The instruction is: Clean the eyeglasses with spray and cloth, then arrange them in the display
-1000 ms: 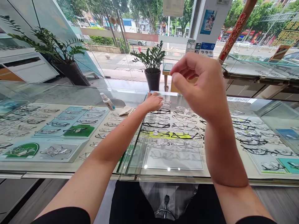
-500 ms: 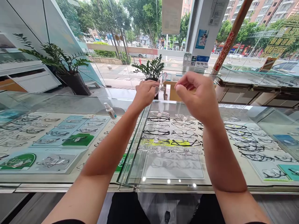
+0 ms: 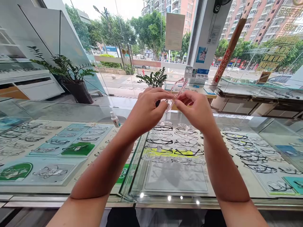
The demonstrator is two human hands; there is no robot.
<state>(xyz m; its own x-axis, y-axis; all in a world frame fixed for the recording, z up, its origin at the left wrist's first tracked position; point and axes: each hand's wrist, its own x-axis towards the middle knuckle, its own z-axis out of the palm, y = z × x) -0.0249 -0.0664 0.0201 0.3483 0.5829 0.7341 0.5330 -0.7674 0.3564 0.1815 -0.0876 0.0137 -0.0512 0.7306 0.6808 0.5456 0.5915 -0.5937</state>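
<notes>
Above the glass counter, a pair of pinkish clear-framed eyeglasses (image 3: 180, 88) is held up between both hands. My left hand (image 3: 151, 107) is closed, its fingertips pinching the glasses from the left. From the right, my right hand (image 3: 195, 108) grips them too, thumb and forefinger pressed together at the frame. Parts of the lenses and frame are hidden behind the fingers. Beneath the hands, rows of eyeglasses (image 3: 187, 150) lie inside the glass display case (image 3: 175, 186).
A small white spray bottle (image 3: 115, 119) stands on the counter left of my hands. Potted plants (image 3: 78, 90) stand beyond the counter, by the windows. More eyeglasses (image 3: 55, 141) fill the left case. Another display counter (image 3: 246, 94) runs along the right.
My right hand has come down and inward onto the eyeglasses, which it was apart from before. My left hand has moved right with the glasses, and the view has tilted up slightly.
</notes>
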